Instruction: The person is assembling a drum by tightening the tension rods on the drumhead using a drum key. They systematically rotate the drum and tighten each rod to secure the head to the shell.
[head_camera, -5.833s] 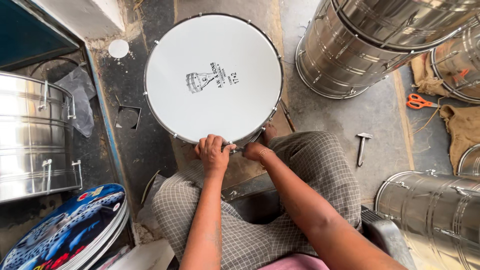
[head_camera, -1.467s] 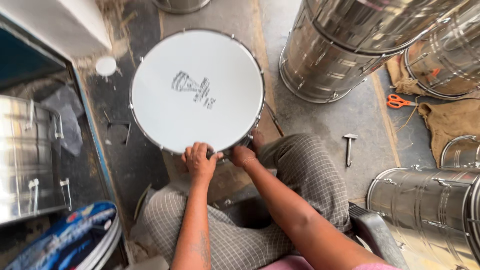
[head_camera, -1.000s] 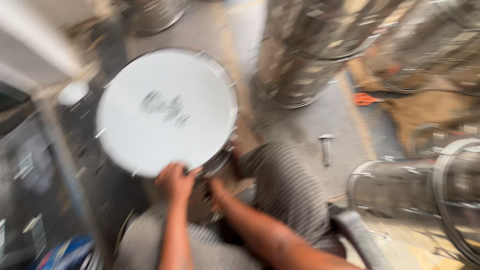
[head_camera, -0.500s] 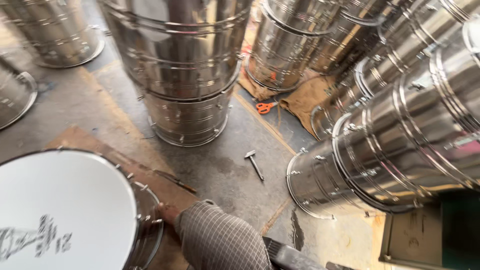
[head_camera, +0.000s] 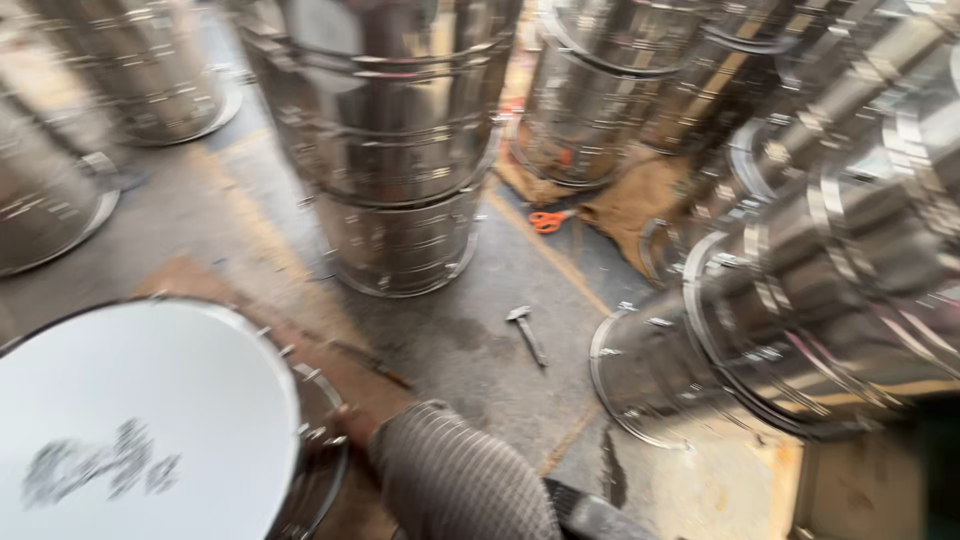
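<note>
One white-headed drum (head_camera: 140, 410) lies flat at the lower left, partly cut by the frame edge, with its metal rim beside the person's knee (head_camera: 460, 485) in checked cloth; a moment ago this drum was in the middle of the view with both hands at its near edge, and since then the head has turned to the right, so that edge has mostly fallen out of the picture. The left hand is not visible at all; a small skin-coloured shape at the rim (head_camera: 348, 420) may be the fingers of the right hand, but the blur does not let one tell if they are open, closed or gripping the rim. What the hands do at the drum therefore cannot be checked now. On the concrete floor (head_camera: 450, 340) a small hammer (head_camera: 526, 332) lies apart from the drum; further back, orange scissors (head_camera: 548, 220) lie at the edge of a brown sackcloth (head_camera: 640, 200). Stacked steel shells (head_camera: 395, 150) stand behind, and more shells (head_camera: 800, 330) lie on their sides at the right.
</note>
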